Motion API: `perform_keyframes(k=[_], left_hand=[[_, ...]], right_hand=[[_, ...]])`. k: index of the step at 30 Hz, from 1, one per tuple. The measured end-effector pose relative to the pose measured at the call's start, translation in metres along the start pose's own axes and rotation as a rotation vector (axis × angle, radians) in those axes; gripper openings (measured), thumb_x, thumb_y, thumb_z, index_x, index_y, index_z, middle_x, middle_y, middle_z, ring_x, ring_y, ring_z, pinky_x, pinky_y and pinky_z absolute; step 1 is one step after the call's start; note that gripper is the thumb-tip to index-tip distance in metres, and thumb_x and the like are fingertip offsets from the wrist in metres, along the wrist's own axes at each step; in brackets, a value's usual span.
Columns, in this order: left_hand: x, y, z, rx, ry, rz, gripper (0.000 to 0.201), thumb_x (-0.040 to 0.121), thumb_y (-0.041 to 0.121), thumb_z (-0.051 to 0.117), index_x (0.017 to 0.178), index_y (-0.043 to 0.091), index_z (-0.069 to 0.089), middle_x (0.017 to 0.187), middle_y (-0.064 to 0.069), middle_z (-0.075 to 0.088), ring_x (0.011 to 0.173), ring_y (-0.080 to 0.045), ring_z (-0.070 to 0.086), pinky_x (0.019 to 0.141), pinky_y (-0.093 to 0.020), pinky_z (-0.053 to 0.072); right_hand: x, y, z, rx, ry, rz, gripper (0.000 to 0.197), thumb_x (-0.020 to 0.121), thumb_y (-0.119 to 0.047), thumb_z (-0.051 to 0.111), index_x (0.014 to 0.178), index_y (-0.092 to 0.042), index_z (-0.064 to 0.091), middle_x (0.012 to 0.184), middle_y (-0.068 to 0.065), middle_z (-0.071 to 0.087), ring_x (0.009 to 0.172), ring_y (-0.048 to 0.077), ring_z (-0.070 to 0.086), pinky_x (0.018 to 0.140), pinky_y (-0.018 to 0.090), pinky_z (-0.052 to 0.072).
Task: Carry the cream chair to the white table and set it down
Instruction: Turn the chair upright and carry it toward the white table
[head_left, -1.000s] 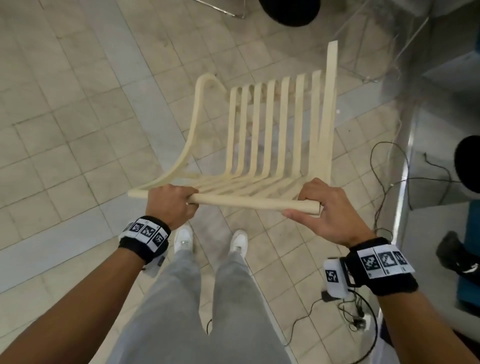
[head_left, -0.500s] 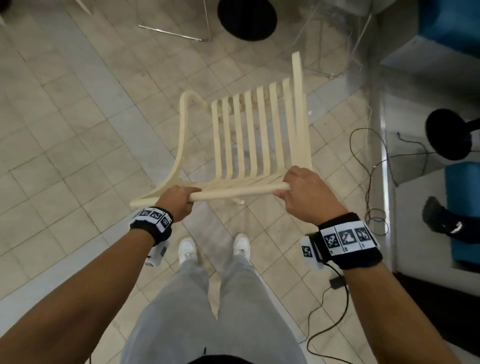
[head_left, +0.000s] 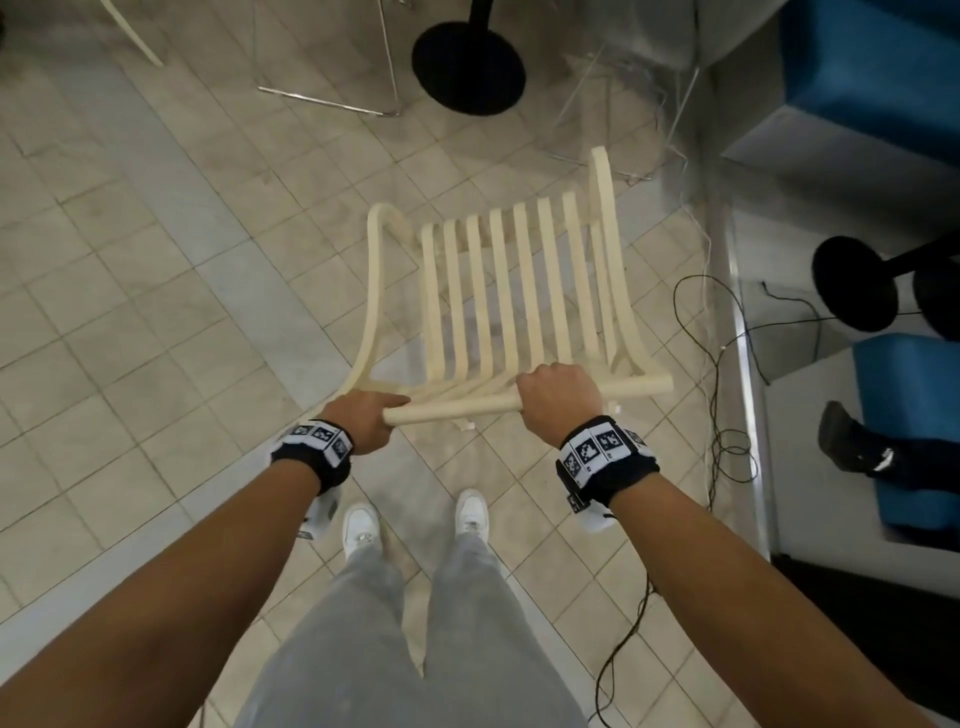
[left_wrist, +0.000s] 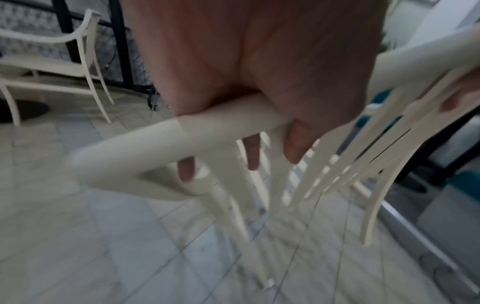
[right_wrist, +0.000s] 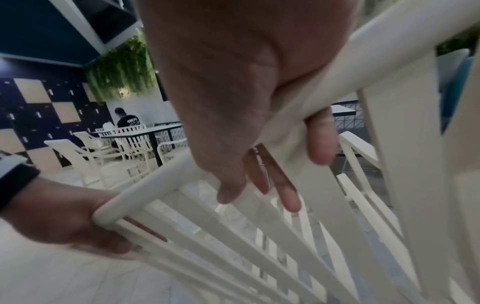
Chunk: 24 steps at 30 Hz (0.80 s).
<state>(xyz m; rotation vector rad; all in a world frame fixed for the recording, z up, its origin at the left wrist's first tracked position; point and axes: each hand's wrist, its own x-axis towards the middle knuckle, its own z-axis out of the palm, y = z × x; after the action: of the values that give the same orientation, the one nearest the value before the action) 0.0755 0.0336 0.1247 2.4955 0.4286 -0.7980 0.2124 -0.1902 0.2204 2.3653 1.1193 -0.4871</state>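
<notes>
The cream slatted chair (head_left: 519, 291) hangs tilted in front of me over the tiled floor, seat slats facing up. My left hand (head_left: 371, 423) grips the left end of its round top rail (head_left: 457, 410). My right hand (head_left: 558, 402) grips the same rail further right, fingers wrapped under it. In the left wrist view the left hand (left_wrist: 272, 82) curls round the rail (left_wrist: 130, 148) and the chair legs hang just above the tiles. In the right wrist view the right hand (right_wrist: 221, 102) holds the rail above the slats (right_wrist: 285, 236). A white-topped table (right_wrist: 145, 131) with chairs stands far back.
A black round table base (head_left: 467, 65) stands ahead, another black base (head_left: 852, 283) to the right. Black cables (head_left: 727, 415) trail along a metal floor strip. Blue seats (head_left: 914, 431) and a person's dark shoe (head_left: 852, 441) are at the right. Another cream chair (left_wrist: 52, 61) stands at the left.
I have turned and stepped forward with the chair; the black table base and blue seats are nearer. Both hands now sit further left along the rail, still gripping it.
</notes>
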Motion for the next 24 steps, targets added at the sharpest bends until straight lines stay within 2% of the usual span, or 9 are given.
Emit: perform_keyframes(k=[2, 7, 9, 12, 15, 17, 19, 24], left_hand=[[-0.004, -0.008, 0.001, 0.052, -0.005, 0.019, 0.054, 0.088, 0.029, 0.052, 0.137, 0.052, 0.047, 0.111, -0.001, 0.072, 0.093, -0.029, 0.069, 0.076, -0.036, 0.055], [-0.009, 0.004, -0.006, 0.227, 0.125, 0.095, 0.052, 0.088, 0.027, 0.050, 0.134, 0.050, 0.050, 0.098, 0.002, 0.073, 0.085, -0.025, 0.069, 0.064, -0.031, 0.047], [-0.010, 0.013, -0.017, 0.317, 0.152, 0.121, 0.050, 0.087, 0.027, 0.051, 0.133, 0.049, 0.052, 0.095, 0.001, 0.072, 0.085, -0.024, 0.068, 0.064, -0.031, 0.046], [-0.007, 0.024, -0.037, 0.418, 0.163, 0.129, 0.047, 0.084, 0.027, 0.052, 0.126, 0.049, 0.058, 0.089, 0.002, 0.071, 0.082, -0.023, 0.068, 0.066, -0.033, 0.052], [-0.008, 0.023, -0.047, 0.493, 0.118, 0.116, 0.045, 0.083, 0.024, 0.053, 0.120, 0.047, 0.062, 0.082, 0.004, 0.068, 0.081, -0.023, 0.069, 0.067, -0.035, 0.052], [-0.011, 0.016, -0.049, 0.519, 0.095, 0.103, 0.044, 0.084, 0.026, 0.053, 0.120, 0.049, 0.060, 0.086, 0.004, 0.070, 0.079, -0.023, 0.069, 0.068, -0.035, 0.055], [-0.013, 0.009, -0.048, 0.519, 0.096, 0.093, 0.041, 0.084, 0.028, 0.054, 0.118, 0.049, 0.060, 0.086, 0.004, 0.070, 0.078, -0.023, 0.068, 0.067, -0.036, 0.056], [-0.010, 0.005, -0.044, 0.483, 0.159, 0.064, 0.038, 0.084, 0.030, 0.056, 0.116, 0.050, 0.062, 0.086, 0.005, 0.071, 0.080, -0.023, 0.069, 0.066, -0.034, 0.050]], right_hand=[[-0.003, 0.006, 0.003, 0.020, 0.015, -0.027, 0.020, 0.091, -0.017, 0.053, 0.103, -0.023, 0.068, 0.080, 0.000, 0.068, 0.062, 0.022, 0.050, 0.059, 0.033, 0.035], [-0.015, 0.027, 0.018, 0.121, 0.063, 0.016, 0.017, 0.088, -0.018, 0.056, 0.095, -0.028, 0.067, 0.065, -0.005, 0.062, 0.052, 0.022, 0.053, 0.051, 0.031, 0.039], [-0.020, 0.036, 0.029, 0.179, 0.068, 0.035, 0.019, 0.087, -0.019, 0.055, 0.095, -0.031, 0.067, 0.067, -0.006, 0.064, 0.055, 0.022, 0.057, 0.051, 0.031, 0.041], [-0.020, 0.038, 0.052, 0.300, 0.114, 0.069, 0.028, 0.085, -0.021, 0.055, 0.105, -0.035, 0.068, 0.073, -0.007, 0.069, 0.061, 0.021, 0.062, 0.055, 0.029, 0.041], [-0.018, 0.025, 0.075, 0.392, 0.133, 0.076, 0.035, 0.085, -0.021, 0.055, 0.113, -0.037, 0.067, 0.079, -0.006, 0.073, 0.067, 0.021, 0.066, 0.059, 0.030, 0.044], [-0.014, 0.014, 0.083, 0.404, 0.140, 0.064, 0.035, 0.085, -0.022, 0.054, 0.114, -0.038, 0.067, 0.083, -0.006, 0.074, 0.071, 0.020, 0.068, 0.061, 0.031, 0.047], [-0.008, 0.007, 0.085, 0.423, 0.148, 0.067, 0.034, 0.086, -0.025, 0.054, 0.115, -0.038, 0.067, 0.087, -0.006, 0.075, 0.077, 0.021, 0.069, 0.064, 0.033, 0.051], [0.003, 0.004, 0.087, 0.448, 0.183, 0.128, 0.028, 0.085, -0.028, 0.054, 0.106, -0.036, 0.071, 0.084, -0.006, 0.075, 0.077, 0.021, 0.069, 0.061, 0.029, 0.043]])
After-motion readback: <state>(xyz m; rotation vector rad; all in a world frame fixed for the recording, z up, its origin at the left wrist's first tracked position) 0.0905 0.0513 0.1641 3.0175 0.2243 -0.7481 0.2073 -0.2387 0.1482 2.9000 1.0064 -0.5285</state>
